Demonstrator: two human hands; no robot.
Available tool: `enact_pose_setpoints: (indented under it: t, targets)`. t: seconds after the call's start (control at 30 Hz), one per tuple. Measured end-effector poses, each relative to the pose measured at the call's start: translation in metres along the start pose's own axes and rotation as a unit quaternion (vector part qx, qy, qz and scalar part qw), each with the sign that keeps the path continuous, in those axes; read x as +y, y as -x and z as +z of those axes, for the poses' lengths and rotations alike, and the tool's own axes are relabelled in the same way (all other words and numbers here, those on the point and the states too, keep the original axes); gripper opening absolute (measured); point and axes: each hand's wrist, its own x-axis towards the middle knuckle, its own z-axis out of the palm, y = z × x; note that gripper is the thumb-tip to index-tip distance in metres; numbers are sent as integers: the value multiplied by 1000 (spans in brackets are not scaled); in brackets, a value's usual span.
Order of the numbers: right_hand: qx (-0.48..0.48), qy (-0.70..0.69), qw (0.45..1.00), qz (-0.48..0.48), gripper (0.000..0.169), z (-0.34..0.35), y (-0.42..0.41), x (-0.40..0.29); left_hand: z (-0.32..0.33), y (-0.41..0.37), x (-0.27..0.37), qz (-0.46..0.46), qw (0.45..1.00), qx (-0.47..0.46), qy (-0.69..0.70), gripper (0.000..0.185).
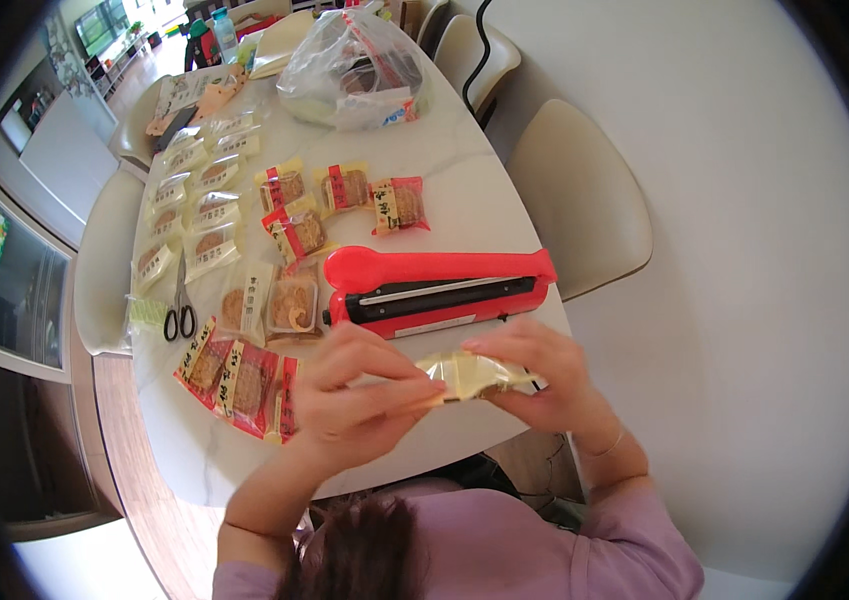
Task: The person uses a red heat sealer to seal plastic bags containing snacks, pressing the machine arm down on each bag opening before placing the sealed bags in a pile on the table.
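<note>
My left hand (368, 401) and my right hand (544, 375) grip a shiny yellowish clear plastic packet (469, 375) by its two ends, over the table's near edge. What the packet contains is hard to tell. Just beyond my hands lies a red hand-press heat sealer (443, 292), its red lever raised a little above the black sealing strip. Left of it are a clear tray (293, 304) with a brown food piece and a pale packet (244, 304). Several red-and-clear packets (244, 386) with brown food pieces lie beside my left hand, which partly covers one.
Scissors (180, 319) with black handles lie at the left beside rows of pale packets (214, 251). Several red-banded packets (345, 187) lie beyond the sealer. A clear plastic bag (357, 71) stands at the far end. White chairs (582, 202) flank the marbled table (462, 161).
</note>
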Motion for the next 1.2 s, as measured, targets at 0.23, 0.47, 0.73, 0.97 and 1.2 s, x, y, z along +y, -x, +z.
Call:
enact_pose_setpoints:
  t: [0.23, 0.47, 0.73, 0.97, 1.2]
  targets:
    - [-39, -51, 997, 33, 41, -64, -105, 32, -26, -98, -27, -28, 996, 21, -82, 16]
    - [-123, -201, 915, 326, 41, -68, -159, 153, -18, -104, -185, -317, 946, -68, 15, 14]
    - [-91, -206, 815, 533, 39, -34, -146, 268, 30, -65, -252, -137, 912, -340, -183, 27]
    - [-107, -170, 840, 504, 39, -27, -176, 295, 43, -83, -271, -116, 896, -305, -299, 25]
    - [-130, 132, 892, 412, 36, -19, -208, 268, 4, -90, -251, -47, 927, -244, -279, 27]
